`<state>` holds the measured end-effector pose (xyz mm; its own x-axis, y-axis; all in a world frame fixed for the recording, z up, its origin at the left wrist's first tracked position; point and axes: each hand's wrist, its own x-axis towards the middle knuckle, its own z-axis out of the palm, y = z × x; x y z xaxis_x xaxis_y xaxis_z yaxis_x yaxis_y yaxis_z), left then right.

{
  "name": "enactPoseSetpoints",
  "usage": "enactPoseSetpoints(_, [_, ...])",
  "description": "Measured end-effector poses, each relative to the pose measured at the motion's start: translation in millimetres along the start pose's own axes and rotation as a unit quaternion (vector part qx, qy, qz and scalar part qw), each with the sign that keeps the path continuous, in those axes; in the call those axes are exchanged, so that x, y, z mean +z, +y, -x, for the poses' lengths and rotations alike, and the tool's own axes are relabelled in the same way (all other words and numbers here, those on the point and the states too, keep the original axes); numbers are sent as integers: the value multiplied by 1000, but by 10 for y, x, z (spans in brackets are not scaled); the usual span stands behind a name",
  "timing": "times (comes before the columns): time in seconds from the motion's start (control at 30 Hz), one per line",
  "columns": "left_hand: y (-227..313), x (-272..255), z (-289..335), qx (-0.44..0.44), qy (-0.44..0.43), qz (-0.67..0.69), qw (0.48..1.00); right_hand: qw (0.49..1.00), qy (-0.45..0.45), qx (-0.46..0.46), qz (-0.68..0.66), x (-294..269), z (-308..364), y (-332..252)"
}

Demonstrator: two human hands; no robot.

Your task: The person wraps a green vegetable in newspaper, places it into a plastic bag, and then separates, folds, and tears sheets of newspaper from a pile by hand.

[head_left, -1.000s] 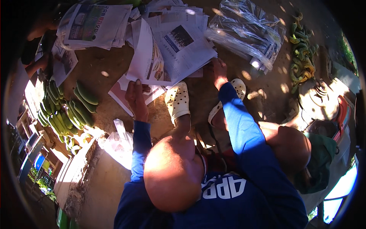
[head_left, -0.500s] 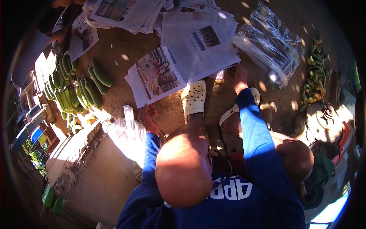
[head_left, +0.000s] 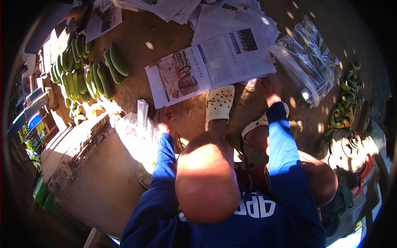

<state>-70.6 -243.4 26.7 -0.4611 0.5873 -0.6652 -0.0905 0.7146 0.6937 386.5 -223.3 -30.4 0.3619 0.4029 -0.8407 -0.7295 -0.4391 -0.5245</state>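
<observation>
One newspaper spread (head_left: 211,68) is placed just beyond the cream perforated clogs (head_left: 220,103); near-left corner pinched by left hand (head_left: 165,118), near-right touched by right hand (head_left: 271,90), grip can't be told. Held wide, presumably for flatness.

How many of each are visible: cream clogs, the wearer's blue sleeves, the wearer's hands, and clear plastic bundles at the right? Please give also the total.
Cream clogs: 2
Wearer's blue sleeves: 2
Wearer's hands, left hand and right hand: 2
Clear plastic bundle: 1
Total: 7
</observation>
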Motion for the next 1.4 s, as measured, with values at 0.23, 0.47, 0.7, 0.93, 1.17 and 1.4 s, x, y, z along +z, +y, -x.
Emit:
enactPoseSetpoints(0.23, [215, 63, 75, -65, -26, -105, 992, 1000, 13, -5, 2, 26, 30, -29])
enactPoseSetpoints(0.47, [589, 1114, 296, 219, -172, -293, 914, 968, -30, -212, 134, -196, -226, 122])
enactPoseSetpoints(0.7, [974, 2804, 538, 402, -444, -361, 714, 912, -72, -346, 207, 37, 96, -65])
enactPoseSetpoints(0.93, [1022, 3654, 674, 454, -511, -395, 614, 984, -70, -160, 42, 243, 340, -241])
enactPoseSetpoints(1.17, [996, 3686, 697, 469, -468, -394, 637, 976, -85, -192, 54, 216, 400, -245])
enactPoseSetpoints(1.4, [1249, 3234, 632, 424, -415, -268, 760, 987, -51, -151, 28, 212, 444, -275])
